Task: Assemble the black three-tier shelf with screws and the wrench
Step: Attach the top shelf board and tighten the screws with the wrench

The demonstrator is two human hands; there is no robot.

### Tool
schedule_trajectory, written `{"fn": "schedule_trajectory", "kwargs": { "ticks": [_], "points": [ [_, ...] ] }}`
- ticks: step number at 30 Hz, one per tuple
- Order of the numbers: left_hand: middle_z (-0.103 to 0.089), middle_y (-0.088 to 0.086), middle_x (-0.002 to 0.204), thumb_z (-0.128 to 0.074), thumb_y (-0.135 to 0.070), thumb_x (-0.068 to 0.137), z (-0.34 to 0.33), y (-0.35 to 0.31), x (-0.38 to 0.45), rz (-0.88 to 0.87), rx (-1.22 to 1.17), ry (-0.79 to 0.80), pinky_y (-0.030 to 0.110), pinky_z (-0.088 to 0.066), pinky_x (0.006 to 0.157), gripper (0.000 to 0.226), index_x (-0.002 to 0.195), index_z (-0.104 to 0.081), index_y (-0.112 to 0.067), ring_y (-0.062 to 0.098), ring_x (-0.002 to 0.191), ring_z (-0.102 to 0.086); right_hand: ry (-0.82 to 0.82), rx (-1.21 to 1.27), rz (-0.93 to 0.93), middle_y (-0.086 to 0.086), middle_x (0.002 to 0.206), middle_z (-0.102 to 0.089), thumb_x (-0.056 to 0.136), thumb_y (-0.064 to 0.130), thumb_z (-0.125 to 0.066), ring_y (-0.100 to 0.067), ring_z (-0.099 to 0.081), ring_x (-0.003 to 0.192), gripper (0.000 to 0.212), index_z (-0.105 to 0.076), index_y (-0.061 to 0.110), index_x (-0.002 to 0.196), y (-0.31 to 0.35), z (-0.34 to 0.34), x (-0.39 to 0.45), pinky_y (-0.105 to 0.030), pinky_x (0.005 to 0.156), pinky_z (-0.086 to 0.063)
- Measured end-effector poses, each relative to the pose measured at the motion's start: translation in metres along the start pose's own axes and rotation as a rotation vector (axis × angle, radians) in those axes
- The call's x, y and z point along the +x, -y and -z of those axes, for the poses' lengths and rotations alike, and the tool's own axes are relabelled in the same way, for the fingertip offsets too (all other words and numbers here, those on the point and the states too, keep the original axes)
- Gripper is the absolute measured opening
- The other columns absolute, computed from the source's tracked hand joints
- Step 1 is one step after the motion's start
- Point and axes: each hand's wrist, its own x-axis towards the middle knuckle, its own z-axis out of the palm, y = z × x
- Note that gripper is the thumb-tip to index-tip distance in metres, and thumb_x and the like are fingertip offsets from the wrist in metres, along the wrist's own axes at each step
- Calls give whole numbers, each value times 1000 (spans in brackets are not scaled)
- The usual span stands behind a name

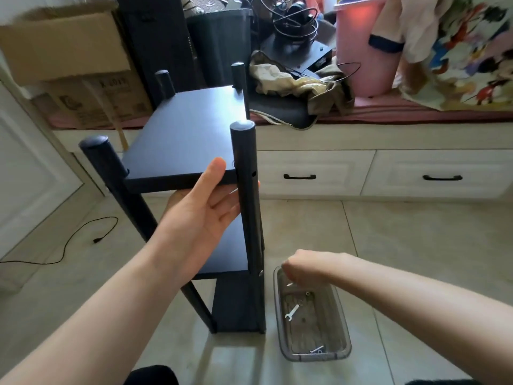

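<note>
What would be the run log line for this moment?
left hand: supports top board from below | right hand: over tray, grasp unclear | wrench: in tray

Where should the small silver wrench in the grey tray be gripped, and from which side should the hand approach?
Pinch the wrench by its slim middle shaft, coming straight down from above. It lies flat and diagonal on the floor of the tray, whose walls block any sideways approach. The right hand already hangs over the tray's far end.
</note>
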Motion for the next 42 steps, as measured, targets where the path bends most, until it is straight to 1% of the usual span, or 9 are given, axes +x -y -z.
{"fn": "schedule_trajectory", "kwargs": {
  "ticks": [7,10,12,15,19,28,30,35,42],
  "points": [
    [-73,15,118,-67,-43,74,5,-3,1,30,-23,25,33,-55,97,64,123,-66,-2,25,113,-69,-212,444,186,6,87,-61,102,24,-50,-6,-57,68,11,-54,33,105,45,65,-88,-26,66,-50],
    [-72,16,119,-67,-37,76,8,-1,3,26,-39,47,30,-57,93,56,120,-68,-1,26,113,-69,-356,722,231,12,79,-64,101,22,-54,1,-57,57,11,-64,27,98,64,77,-113,-15,57,-45],
    [-71,16,122,-70,-35,73,9,-1,4,22,-31,57,29,-58,91,61,124,-66,0,25,114,-69,-460,925,261,13,65,-62,98,16,-59,-2,-57,55,13,-69,19,90,74,91,-121,-18,56,-46],
    [-69,16,126,-71,-34,73,11,-1,5,16,-16,80,26,-58,86,66,130,-62,0,24,114,-69,-648,1108,341,3,62,-63,94,10,-64,-11,-63,59,12,-71,8,85,85,111,-127,-22,58,-51],
    [-69,20,123,-71,-30,78,15,1,6,-27,-23,81,30,-58,87,63,131,-60,2,33,112,-69,-826,1121,420,-6,68,-69,91,8,-68,-14,-68,62,6,-73,9,88,88,118,-136,-22,61,-52],
    [-71,18,121,-66,-31,81,17,-1,8,-66,2,116,32,-58,91,58,127,-62,4,30,114,-69,-1024,1083,373,1,79,-75,83,3,-74,-14,-73,68,31,-70,17,111,78,117,-136,-17,70,-56],
    [-72,17,119,-66,-31,80,17,0,8,-68,5,95,31,-58,89,57,124,-63,5,30,112,-69,-1072,1047,359,5,81,-75,82,4,-75,-13,-73,69,25,-73,14,105,78,115,-134,-17,71,-56],
    [-73,15,118,-66,-30,81,17,0,6,-62,-1,73,34,-58,92,50,119,-66,2,28,111,-70,-1093,1037,342,9,78,-76,82,7,-74,-10,-73,70,20,-75,18,98,75,115,-131,-14,71,-55],
    [-71,14,123,-69,-35,77,16,0,5,-51,20,96,38,-55,99,62,127,-62,1,29,115,-68,-1095,1035,359,8,75,-75,83,2,-73,-11,-73,67,22,-75,19,96,75,119,-132,-15,69,-55]
  ]
}}
